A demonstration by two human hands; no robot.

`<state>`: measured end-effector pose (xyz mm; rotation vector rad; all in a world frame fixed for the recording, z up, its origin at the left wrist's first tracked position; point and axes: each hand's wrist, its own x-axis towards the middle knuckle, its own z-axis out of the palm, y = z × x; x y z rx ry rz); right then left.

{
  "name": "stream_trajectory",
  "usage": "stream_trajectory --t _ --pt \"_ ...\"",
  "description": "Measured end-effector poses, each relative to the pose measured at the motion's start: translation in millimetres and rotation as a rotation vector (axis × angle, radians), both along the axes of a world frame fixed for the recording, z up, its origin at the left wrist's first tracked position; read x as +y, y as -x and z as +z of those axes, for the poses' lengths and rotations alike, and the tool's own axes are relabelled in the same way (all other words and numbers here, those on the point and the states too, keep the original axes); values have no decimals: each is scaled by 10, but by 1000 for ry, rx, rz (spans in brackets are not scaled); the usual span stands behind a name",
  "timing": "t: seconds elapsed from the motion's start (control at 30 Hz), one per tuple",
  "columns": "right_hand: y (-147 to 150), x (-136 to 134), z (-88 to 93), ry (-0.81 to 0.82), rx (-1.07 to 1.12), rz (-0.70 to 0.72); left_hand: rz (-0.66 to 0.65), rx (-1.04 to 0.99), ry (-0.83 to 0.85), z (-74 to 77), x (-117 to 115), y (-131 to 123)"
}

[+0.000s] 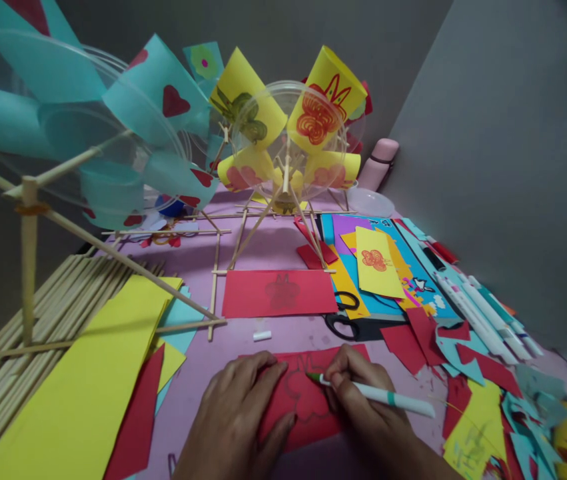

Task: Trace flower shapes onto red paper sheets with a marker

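A red paper sheet with a drawn flower outline lies on the pink table close to me. My left hand lies flat on its left part, fingers spread, pinning it down. My right hand is closed around a white marker pen, its green tip touching the red paper. A second red sheet with a faint drawing lies just beyond.
Two paper-cup wheels on stick frames stand behind: a turquoise one at left, a yellow one at centre. Wooden sticks and yellow paper lie left. Black scissors, markers, paper scraps and a grey wall are right.
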<state>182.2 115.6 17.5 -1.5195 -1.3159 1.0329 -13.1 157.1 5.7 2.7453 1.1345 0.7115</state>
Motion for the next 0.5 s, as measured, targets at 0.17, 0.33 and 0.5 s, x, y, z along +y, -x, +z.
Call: stream_trajectory --t 0.17,0.33,0.5 --pt "13 33 40 10 -61 24 18 -16 12 -16 -8 -6" --pt "19 55 39 -39 -71 44 7 -12 10 -18 -14 6" --pt "23 59 54 -11 -125 51 10 -13 14 -12 -8 2"
